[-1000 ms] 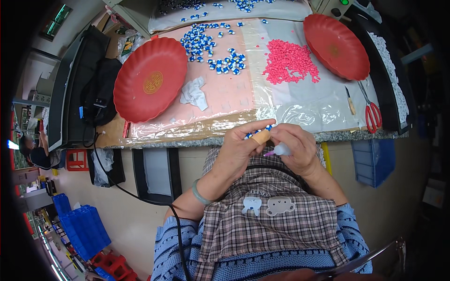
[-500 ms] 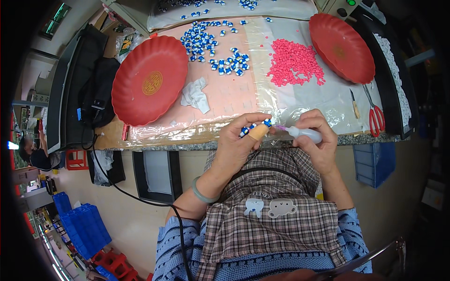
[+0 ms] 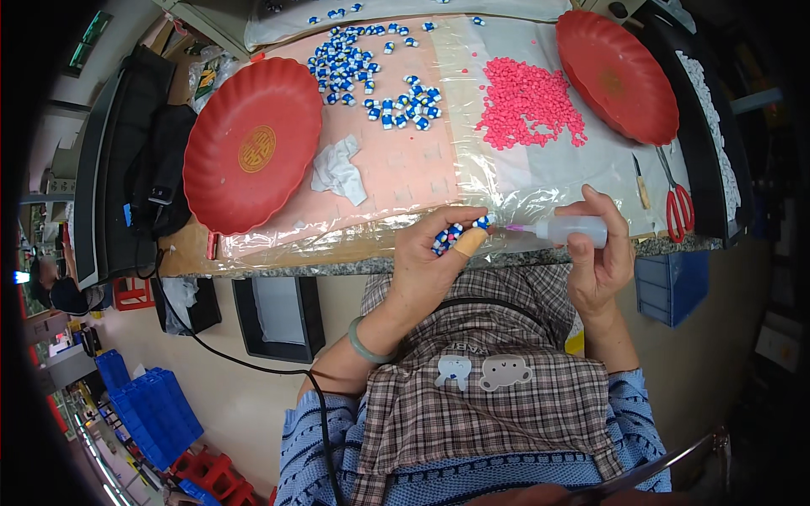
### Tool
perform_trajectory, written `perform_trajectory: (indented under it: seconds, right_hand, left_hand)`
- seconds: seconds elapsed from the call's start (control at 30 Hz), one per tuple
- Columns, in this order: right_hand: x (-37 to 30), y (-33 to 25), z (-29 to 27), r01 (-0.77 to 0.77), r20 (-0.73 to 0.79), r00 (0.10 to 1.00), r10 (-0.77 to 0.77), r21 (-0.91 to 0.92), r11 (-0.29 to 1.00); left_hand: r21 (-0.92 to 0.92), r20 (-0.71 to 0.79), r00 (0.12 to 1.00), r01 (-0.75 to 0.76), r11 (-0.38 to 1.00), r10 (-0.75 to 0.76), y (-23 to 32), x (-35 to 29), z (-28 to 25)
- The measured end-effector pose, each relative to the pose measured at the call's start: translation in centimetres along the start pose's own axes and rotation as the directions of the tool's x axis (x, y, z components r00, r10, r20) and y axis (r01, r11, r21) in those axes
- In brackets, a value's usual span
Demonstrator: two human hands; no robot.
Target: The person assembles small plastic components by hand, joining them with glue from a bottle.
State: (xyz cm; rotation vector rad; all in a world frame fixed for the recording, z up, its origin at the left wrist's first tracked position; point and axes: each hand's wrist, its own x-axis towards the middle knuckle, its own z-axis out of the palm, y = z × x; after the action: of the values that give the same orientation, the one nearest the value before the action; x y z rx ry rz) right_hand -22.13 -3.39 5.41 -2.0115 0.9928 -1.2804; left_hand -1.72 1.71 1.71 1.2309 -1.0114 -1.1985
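My left hand [image 3: 423, 268] is closed around several small blue-and-white pieces [image 3: 446, 239], some with pink spots. Between its thumb and fingertips it pinches one such piece [image 3: 481, 223]; the thumb wears a yellowish finger cover [image 3: 469, 243]. In my right hand [image 3: 606, 274] is a translucent white squeeze bottle [image 3: 582, 230], lying nearly level, gripped by thumb and fingers. The bottle's purple-based needle tip [image 3: 521, 228] points left at the pinched piece, with a small gap seeming to part them. Both hands are above the table's near edge.
Many blue-and-white pieces [image 3: 342, 63] lie on the pink sheet, and a heap of pink bits [image 3: 527, 101] on the white one. Red scalloped trays [image 3: 211, 160] [image 3: 658, 101] stand on either side. A crumpled tissue [image 3: 337, 171], a knife [image 3: 642, 187] and red-handled scissors [image 3: 680, 211] lie nearby.
My right hand has drawn the bottle rightward, away from the pinched piece, and tilted it to nearly level. Its index finger has lifted. More pieces show in my left hand.
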Motion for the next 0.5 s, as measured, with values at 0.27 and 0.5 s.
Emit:
perform_trajectory:
  seconds: [0.27,0.5]
  right_hand:
    - [0.37,-0.06,0.48,0.110,0.008,0.994,-0.110,-0.133,0.985]
    - [0.60,-0.19,0.35,0.184,0.056,0.983,-0.177,-0.170,0.968]
  left_hand:
    - [0.098,0.049,0.995,-0.092,0.991,0.087,-0.72,0.10,-0.33]
    - [0.114,0.046,0.997,-0.072,0.991,0.067,-0.16,0.07,-0.36]
